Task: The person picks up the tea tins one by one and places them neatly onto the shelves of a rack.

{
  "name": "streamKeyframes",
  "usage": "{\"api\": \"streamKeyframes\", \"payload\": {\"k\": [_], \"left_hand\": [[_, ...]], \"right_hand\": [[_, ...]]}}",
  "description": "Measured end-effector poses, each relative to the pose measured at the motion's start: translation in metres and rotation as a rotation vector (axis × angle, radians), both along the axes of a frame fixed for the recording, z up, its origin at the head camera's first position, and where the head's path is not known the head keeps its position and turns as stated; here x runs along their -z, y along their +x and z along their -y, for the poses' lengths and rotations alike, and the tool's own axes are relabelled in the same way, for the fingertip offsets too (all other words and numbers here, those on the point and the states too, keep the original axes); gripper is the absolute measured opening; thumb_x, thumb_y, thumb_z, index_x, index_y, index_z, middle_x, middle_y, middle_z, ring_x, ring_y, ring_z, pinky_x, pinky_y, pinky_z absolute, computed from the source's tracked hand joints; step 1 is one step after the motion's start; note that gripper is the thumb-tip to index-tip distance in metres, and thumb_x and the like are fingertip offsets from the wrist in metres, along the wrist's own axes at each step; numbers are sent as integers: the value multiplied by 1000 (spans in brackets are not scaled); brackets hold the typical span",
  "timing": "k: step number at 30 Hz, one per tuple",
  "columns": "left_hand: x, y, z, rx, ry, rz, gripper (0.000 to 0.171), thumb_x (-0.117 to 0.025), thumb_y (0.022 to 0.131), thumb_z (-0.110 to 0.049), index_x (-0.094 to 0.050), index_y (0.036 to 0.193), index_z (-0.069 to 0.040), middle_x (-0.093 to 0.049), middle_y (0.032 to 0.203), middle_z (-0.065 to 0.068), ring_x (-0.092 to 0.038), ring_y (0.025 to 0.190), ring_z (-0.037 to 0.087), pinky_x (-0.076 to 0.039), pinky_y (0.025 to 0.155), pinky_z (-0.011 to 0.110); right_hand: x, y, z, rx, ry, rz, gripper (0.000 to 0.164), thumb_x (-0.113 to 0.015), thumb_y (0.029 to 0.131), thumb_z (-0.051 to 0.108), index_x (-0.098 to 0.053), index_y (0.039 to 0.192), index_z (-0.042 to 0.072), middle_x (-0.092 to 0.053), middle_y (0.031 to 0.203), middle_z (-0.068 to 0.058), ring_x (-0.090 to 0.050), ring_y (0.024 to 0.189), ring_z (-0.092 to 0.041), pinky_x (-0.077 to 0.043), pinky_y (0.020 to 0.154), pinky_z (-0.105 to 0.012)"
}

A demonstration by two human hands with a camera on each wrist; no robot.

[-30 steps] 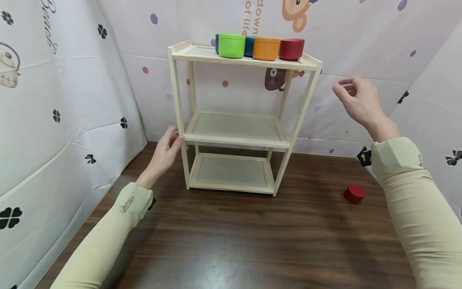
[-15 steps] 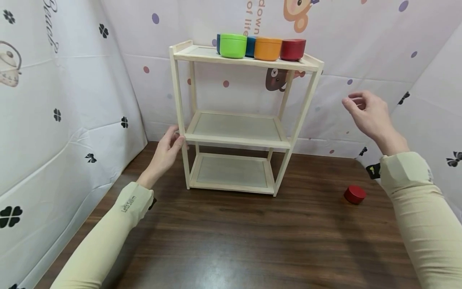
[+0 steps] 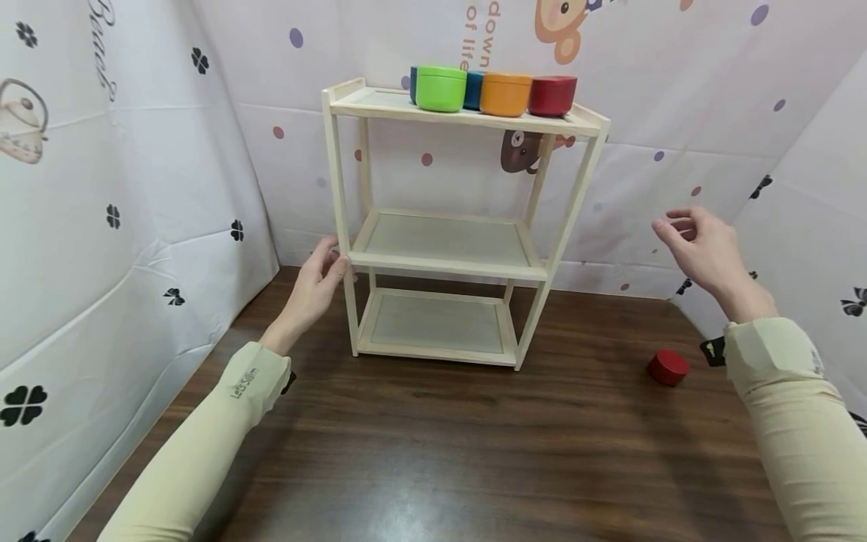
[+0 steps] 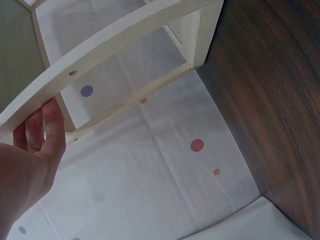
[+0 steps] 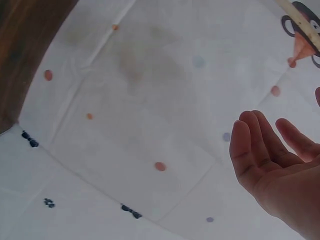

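My left hand (image 3: 317, 282) grips the front left post of a pale wooden shelf rack (image 3: 447, 263) at the middle shelf, thumb in front. The left wrist view shows the fingers (image 4: 52, 127) against the post (image 4: 95, 55). Loosely bent and holding nothing, my right hand (image 3: 704, 252) hangs in the air right of the rack. A light green bowl (image 3: 441, 89), an orange bowl (image 3: 505, 95) and a red bowl (image 3: 552, 96) stand along the top shelf's front. Dark blue bowls (image 3: 473, 90) are partly hidden behind them. A small red round piece (image 3: 667, 367) lies below the right hand.
The rack stands on a dark wooden table (image 3: 433, 452), near the back wall cloth (image 3: 643, 211). More printed cloth hangs at the left (image 3: 135, 248) and right sides. The middle shelf (image 3: 450, 239) and bottom shelf (image 3: 436, 324) sit under the top one.
My right hand has moved down and slightly right, away from the top shelf's level. The left hand keeps its grip on the post. The whole scene shifts slightly in the head view.
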State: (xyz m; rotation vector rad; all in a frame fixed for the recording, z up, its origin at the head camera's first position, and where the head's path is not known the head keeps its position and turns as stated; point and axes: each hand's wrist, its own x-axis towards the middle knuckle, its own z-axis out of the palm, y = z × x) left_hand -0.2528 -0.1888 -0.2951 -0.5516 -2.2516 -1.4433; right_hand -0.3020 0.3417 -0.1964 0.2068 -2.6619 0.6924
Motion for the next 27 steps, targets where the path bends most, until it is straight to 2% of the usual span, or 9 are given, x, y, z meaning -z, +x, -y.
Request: {"api": "streamKeyframes", "payload": {"k": [4, 7, 11, 14, 16, 23, 27], "left_hand": [[0, 0, 0, 0, 6, 15, 37, -42, 104, -13, -41, 139, -3, -60, 94, 24, -64, 88, 30, -55, 78, 26], [0, 0, 0, -10, 0, 15, 37, -42, 104, -13, -41, 140, -3, -60, 94, 16, -63, 84, 14, -57, 78, 28], [-1, 0, 0, -6, 7, 16, 37, -42, 104, -13, -41, 139, -3, -60, 95, 16, -61, 81, 2, -58, 81, 39], [-1, 0, -1, -9, 3, 15, 36, -42, 104, -13, -42, 139, -2, -60, 95, 17, -60, 80, -1, -58, 82, 41], [-1, 1, -1, -13, -4, 12, 36, -42, 104, -13, -42, 139, -2, -60, 95, 17, -60, 81, 1, -57, 81, 38], [-2, 1, -1, -13, -24, -11, 35, -41, 104, -11, -42, 137, -1, -60, 96, 30, -63, 89, 37, -52, 75, 22], [-1, 1, -1, -13, -26, -18, 34, -41, 104, -10, -42, 136, 0, -60, 96, 32, -62, 89, 41, -48, 73, 18]], "right_hand": [[11, 4, -9, 6, -4, 25, 69, -39, 100, 50, -35, 144, -2, -47, 133, -36, -46, 118, -50, -43, 88, -66], [17, 6, -16, 22, 8, 38, 70, -40, 99, 51, -35, 144, -3, -47, 132, -37, -46, 117, -50, -44, 86, -65], [26, 8, -26, 34, 32, 57, 71, -41, 99, 51, -34, 144, -4, -46, 131, -38, -46, 116, -50, -45, 85, -66], [34, 9, -32, 35, 55, 78, 74, -42, 99, 51, -32, 144, -6, -46, 131, -39, -47, 114, -51, -45, 84, -67], [38, 9, -36, 33, 71, 96, 75, -43, 98, 51, -31, 145, -6, -45, 130, -40, -47, 114, -51, -45, 84, -68], [57, 8, -56, 39, 134, 145, 72, -45, 99, 47, -33, 141, -10, -46, 125, -45, -49, 109, -55, -43, 83, -69], [68, 6, -67, 48, 152, 176, 73, -47, 98, 47, -33, 140, -11, -45, 125, -46, -48, 109, -58, -43, 83, -69]]}}
